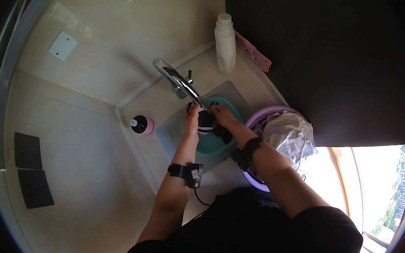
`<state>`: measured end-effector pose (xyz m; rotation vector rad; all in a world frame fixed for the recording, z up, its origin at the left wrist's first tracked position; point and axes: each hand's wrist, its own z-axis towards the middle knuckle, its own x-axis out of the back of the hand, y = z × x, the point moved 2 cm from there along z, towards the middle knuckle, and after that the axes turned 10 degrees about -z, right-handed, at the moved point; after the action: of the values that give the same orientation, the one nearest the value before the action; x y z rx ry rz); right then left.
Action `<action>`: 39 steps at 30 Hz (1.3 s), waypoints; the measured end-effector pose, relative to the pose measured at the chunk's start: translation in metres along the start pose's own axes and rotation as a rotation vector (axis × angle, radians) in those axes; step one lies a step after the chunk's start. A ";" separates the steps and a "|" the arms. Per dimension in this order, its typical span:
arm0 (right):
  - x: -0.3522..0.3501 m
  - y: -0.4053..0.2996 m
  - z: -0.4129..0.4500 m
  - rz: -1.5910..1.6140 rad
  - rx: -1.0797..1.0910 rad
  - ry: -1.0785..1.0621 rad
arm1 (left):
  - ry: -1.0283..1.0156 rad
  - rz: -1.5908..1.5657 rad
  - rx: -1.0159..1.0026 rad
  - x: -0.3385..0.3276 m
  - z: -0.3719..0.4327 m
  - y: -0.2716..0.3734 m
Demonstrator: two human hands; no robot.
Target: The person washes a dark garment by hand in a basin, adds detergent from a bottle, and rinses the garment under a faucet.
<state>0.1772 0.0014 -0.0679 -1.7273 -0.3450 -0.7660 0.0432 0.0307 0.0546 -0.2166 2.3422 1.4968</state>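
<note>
A dark cloth item with white stripes (207, 121) is stretched between my hands above a teal basin (209, 149). My left hand (190, 122) grips its left edge, while my right hand (223, 116) pinches the upper right part. Part of the dark fabric hangs toward the basin's right side. Just above the cloth ends the curved spout of a chrome faucet (177, 79); whether water runs from it I cannot tell. The basin sits in a grey sink (168, 131), and my forearms hide part of its rim.
Right of the sink, a purple tub (260, 113) holds piled light clothing (287, 133). A white capped bottle (225, 46) stands at the back corner near a pink packet (254, 54). On the left counter is a dark bottle with a pink label (142, 125). Walls border the left and back.
</note>
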 end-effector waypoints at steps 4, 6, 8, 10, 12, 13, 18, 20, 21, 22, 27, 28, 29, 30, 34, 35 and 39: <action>-0.003 -0.014 -0.003 0.101 -0.254 -0.193 | -0.178 0.164 -0.053 0.020 0.002 -0.003; 0.009 -0.052 -0.014 0.499 -0.444 -0.335 | -0.229 0.361 -0.177 0.037 -0.006 -0.020; 0.020 -0.065 -0.022 0.936 -0.616 -0.424 | -0.240 0.522 -0.270 0.042 -0.009 -0.034; 0.027 -0.066 -0.024 0.637 -0.462 -0.224 | -0.218 0.295 0.110 0.055 -0.002 -0.043; 0.045 -0.091 -0.031 0.292 -0.272 -0.143 | -0.106 0.297 0.112 0.080 0.005 -0.045; 0.047 -0.091 -0.029 0.290 -0.272 -0.141 | -0.016 0.300 0.116 0.085 0.007 -0.043; 0.046 -0.079 -0.017 0.230 0.255 -0.020 | 0.156 0.247 0.366 0.079 0.008 -0.036; 0.048 -0.067 -0.016 0.081 0.319 0.031 | 0.004 -0.223 0.510 0.053 0.000 -0.032; 0.046 -0.071 -0.015 -0.059 0.406 0.068 | 0.008 -0.225 0.499 0.062 0.004 -0.036; 0.040 -0.076 -0.013 -0.052 0.426 0.058 | -0.019 -0.229 0.355 0.080 0.013 -0.044; 0.076 -0.056 -0.009 0.144 -0.276 -0.055 | 0.096 -0.035 0.185 0.084 0.011 -0.028; 0.087 -0.059 -0.014 0.055 -0.275 0.014 | 0.088 0.023 0.157 0.075 0.005 -0.017; 0.084 -0.044 -0.011 0.054 -0.280 0.019 | 0.080 0.080 0.128 0.070 0.003 -0.011; 0.077 -0.024 -0.005 -0.108 -0.205 0.065 | 0.069 0.082 0.127 0.067 0.005 -0.006; 0.069 -0.017 0.000 -0.440 -0.160 -0.011 | -0.018 0.427 -0.361 0.063 0.006 0.019; 0.066 -0.019 -0.002 -0.439 -0.159 -0.013 | -0.079 0.204 -0.356 0.056 0.005 0.022; 0.056 -0.042 -0.010 -0.498 0.150 0.096 | -0.121 0.215 -0.193 0.042 0.003 0.023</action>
<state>0.1908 -0.0038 0.0010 -1.4703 -0.7631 -1.1452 -0.0023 0.0452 0.0570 0.0795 2.1821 1.7864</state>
